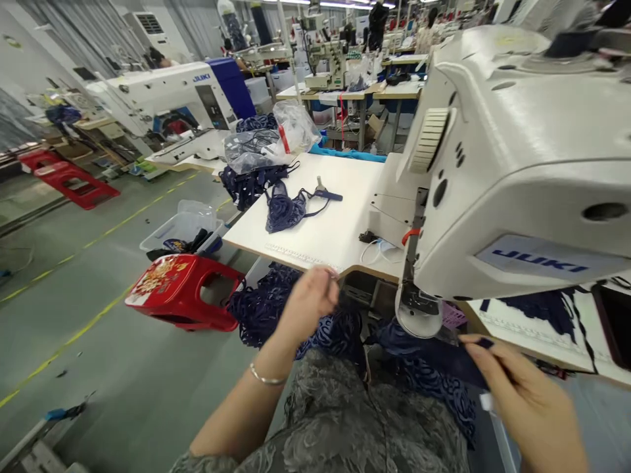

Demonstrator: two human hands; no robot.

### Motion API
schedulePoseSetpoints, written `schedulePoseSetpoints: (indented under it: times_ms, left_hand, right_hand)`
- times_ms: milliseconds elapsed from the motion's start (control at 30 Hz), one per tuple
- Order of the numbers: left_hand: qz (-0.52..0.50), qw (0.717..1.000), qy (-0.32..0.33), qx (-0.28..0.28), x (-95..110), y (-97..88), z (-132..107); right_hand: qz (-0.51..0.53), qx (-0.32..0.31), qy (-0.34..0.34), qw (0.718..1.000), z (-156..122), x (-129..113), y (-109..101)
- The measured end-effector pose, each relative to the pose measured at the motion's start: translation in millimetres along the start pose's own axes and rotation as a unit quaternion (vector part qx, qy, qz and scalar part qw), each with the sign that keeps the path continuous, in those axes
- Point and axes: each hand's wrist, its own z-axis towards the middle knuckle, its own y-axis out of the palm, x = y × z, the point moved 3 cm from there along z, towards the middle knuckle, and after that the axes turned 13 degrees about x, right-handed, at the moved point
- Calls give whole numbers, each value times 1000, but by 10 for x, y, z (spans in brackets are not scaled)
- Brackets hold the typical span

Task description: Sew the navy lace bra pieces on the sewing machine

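Observation:
My left hand [308,303] is closed on a piece of navy lace fabric [340,332] below the front edge of the white table [340,230]. My right hand [522,397] pinches the other end of the same navy lace piece, low at the right, under the head of the white Juki sewing machine [517,164]. The fabric stretches between both hands over my lap. A finished navy lace garment [286,209] lies on the table beyond my left hand, beside small thread snips [326,193].
A heap of navy lace [261,309] hangs below the table. A red plastic stool [185,289] and a clear bin [182,233] stand on the floor to the left. Plastic bags [276,141] sit at the table's far edge. Other sewing stations fill the background.

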Motion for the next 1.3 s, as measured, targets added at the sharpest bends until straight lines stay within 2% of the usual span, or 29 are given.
schedulePoseSetpoints:
  times_ms: [67, 100, 200, 300, 400, 500, 567, 667, 767, 833, 900, 1000, 1167, 1233, 1300]
  left_hand:
    - [54, 994, -15, -95, -57, 430, -248]
    - [124, 982, 4, -141, -71, 593, -354]
    - [239, 948, 54, -204, -81, 853, -534]
    - [267, 938, 99, -199, -72, 897, -552]
    - [291, 924, 155, -194, -77, 889, -557]
    - [329, 893, 239, -194, -86, 888, -600]
    - [370, 853, 308, -203, -93, 890, -640]
    - [427, 762, 430, -230, -77, 897, -702]
    - [455, 677, 530, -231, -19, 905, -743]
    - [468, 647, 555, -232, 17, 914, -753]
    - [478, 631, 560, -245, 28, 922, -761]
    - [478, 629, 553, -264, -6, 911, -776]
    - [466, 710, 477, -227, -119, 859, -749]
    - [457, 729, 462, -216, -139, 862, -740]
    - [445, 740, 460, -208, -134, 880, -734]
  right_hand:
    - [-9, -26, -88, 996, 20, -234, 121]
    - [-15, -21, -130, 991, 29, -340, 163]
    - [-46, 24, -236, 970, 30, -560, 234]
    - [-89, 57, -306, 946, -3, -640, 259]
    - [-128, 65, -332, 932, -24, -658, 269]
    - [-157, 60, -347, 923, -31, -691, 285]
    - [-168, 64, -351, 919, -31, -720, 291]
    - [-172, 66, -346, 920, -27, -747, 295]
    - [-162, 61, -337, 925, -25, -745, 291]
    - [-148, 49, -318, 935, -24, -726, 294]
    - [-132, 32, -290, 947, -27, -694, 307]
    - [-109, 9, -258, 960, -36, -642, 334]
    - [4, -76, -182, 980, -10, -556, 335]
    - [42, -111, -138, 983, 12, -528, 311]
    - [57, -121, -115, 984, 27, -518, 283]
